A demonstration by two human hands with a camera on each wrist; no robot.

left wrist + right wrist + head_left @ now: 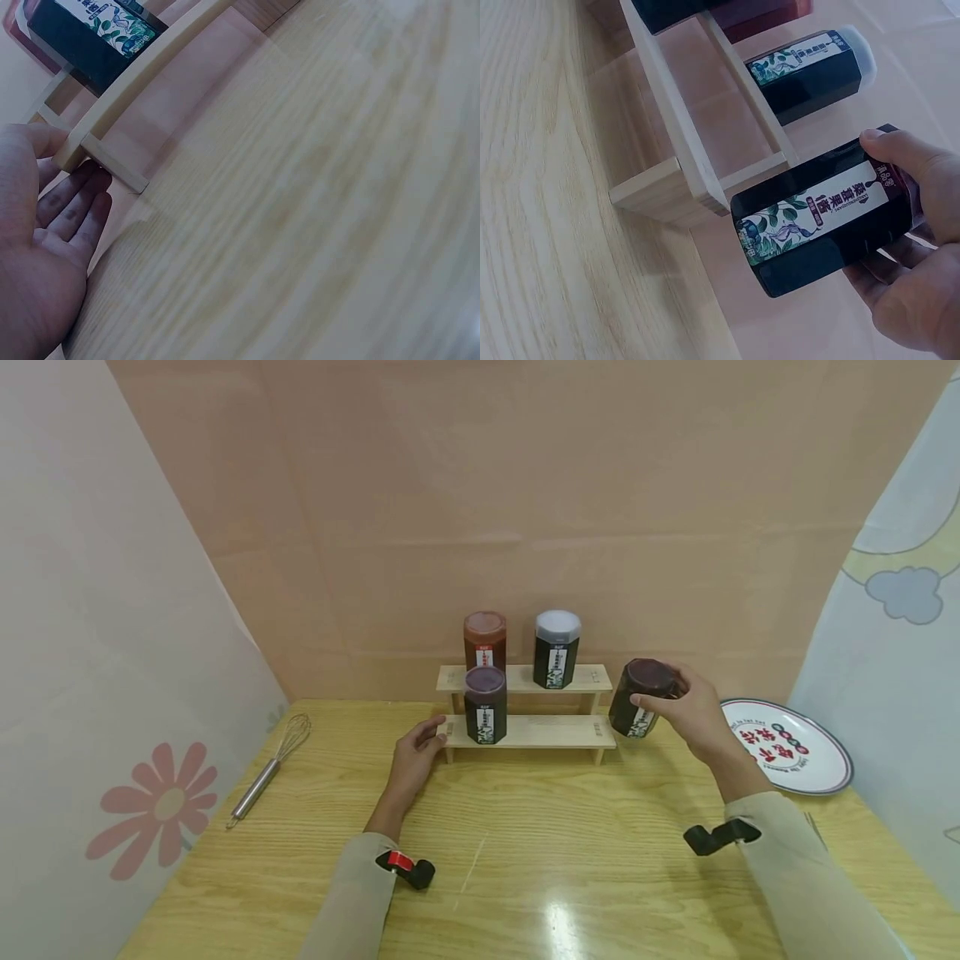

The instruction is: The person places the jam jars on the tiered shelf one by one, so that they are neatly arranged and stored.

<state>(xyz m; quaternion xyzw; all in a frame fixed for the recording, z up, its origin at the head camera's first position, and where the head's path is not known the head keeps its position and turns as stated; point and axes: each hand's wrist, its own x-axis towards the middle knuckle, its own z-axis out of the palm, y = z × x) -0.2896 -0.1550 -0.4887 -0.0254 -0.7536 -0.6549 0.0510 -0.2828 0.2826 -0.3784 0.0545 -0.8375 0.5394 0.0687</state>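
My right hand (699,714) grips a dark jar (821,217) near its dark red lid, thumb on one side and fingers on the other. That jar is tilted, raised beside the right end of a two-step wooden display rack (555,732). At the rack's left end, my left hand (412,762) holds the lower step, its thumb at the board's end and fingers beneath, as the left wrist view shows. A purple-lidded jar (486,706) stands on the lower step. On the upper step stand an orange-red-lidded jar (484,639), partly hidden, and a white-lidded jar (557,649).
A metal whisk (270,770) lies on the wooden table (525,860) at the left. To the right, a white oval plate (813,760) with red lettering sits partly behind my right wrist. An orange-tan backdrop (555,485) rises behind the rack.
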